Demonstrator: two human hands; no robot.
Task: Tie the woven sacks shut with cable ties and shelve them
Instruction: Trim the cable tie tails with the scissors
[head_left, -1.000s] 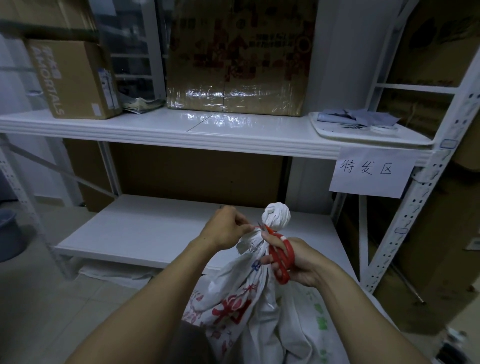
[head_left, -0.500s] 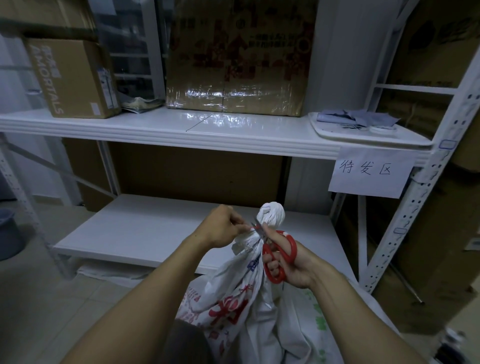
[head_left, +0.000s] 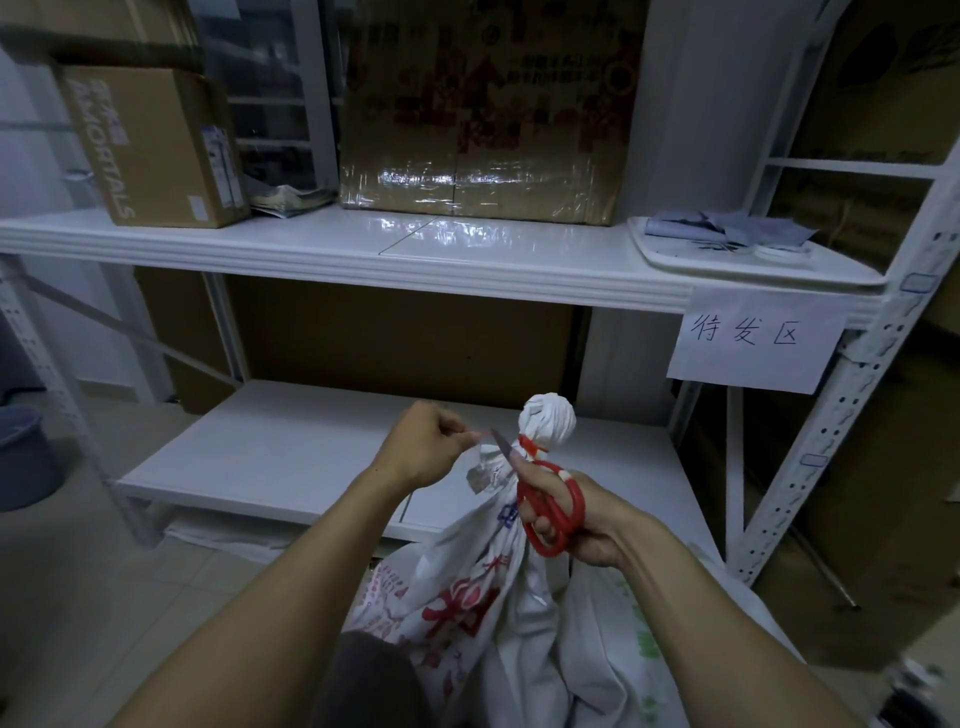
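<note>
Tied sack (head_left: 470, 605) just before lower shelf (head_left: 291, 457) edge

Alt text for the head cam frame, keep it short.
A person's left hand pinches the loose tail of a red cable tie cinched round the neck of a white woven sack, while the right hand holds red-handled scissors with the blade at that tail. Behind stands white shelving bearing cardboard boxes.
</note>
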